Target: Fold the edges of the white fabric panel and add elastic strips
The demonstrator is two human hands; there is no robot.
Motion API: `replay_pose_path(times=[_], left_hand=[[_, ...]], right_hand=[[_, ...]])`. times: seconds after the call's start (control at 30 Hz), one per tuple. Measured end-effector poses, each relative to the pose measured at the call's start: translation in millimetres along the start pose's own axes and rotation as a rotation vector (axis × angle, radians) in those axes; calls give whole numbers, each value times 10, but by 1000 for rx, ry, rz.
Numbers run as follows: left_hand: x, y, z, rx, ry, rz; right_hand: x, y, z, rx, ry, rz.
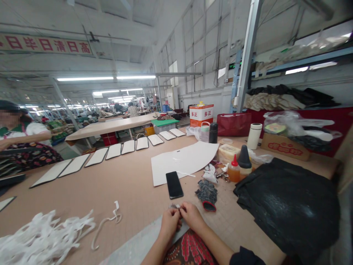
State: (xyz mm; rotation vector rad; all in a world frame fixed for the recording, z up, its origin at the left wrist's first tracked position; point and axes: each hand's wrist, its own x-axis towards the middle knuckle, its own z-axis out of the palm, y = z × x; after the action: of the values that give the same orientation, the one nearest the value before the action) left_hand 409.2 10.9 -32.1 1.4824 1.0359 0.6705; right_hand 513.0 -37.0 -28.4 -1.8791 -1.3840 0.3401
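Observation:
At the near edge of the table, my left hand and my right hand meet with their fingers pinched together. Between the fingertips a small whitish-grey bit shows, too small to name. Just beyond my hands lies a black phone, partly on a large white sheet. A grey knitted glove with a red-edged cuff rests to the right of them. Under my left forearm stretches a pale translucent sheet.
White strips heap at the left front, near a loose cord. White dark-edged panels line the far side. Right are a red-tipped glue bottle, a black bottle and black sheets. A person stands at far left.

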Motion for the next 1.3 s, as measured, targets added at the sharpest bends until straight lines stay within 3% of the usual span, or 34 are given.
replay_pose_path(times=[0.33, 0.5, 0.63, 0.73, 0.87, 0.97, 1.13, 1.3], left_hand=[[-1, 10, 8, 11, -10, -6], [-25, 7, 13, 29, 13, 6], [-36, 6, 25, 52, 25, 20], [-30, 19, 20, 169, 51, 84], [-18, 46, -9, 332, 59, 230], [-12, 42, -26, 358, 37, 245], [0, -3, -33, 500, 87, 220], [-8, -5, -33, 490, 83, 213]], right_hand=[[31, 29, 49, 8, 6, 25], [176, 12, -11, -77, -65, 66], [429, -77, -85, -200, 121, 93], [647, -205, -10, -333, 212, 172], [865, -414, 213, -441, 168, 206], [955, -517, 262, -450, 137, 220], [1033, -498, 62, -392, 38, 227], [1041, -406, -93, -378, -33, 16]])
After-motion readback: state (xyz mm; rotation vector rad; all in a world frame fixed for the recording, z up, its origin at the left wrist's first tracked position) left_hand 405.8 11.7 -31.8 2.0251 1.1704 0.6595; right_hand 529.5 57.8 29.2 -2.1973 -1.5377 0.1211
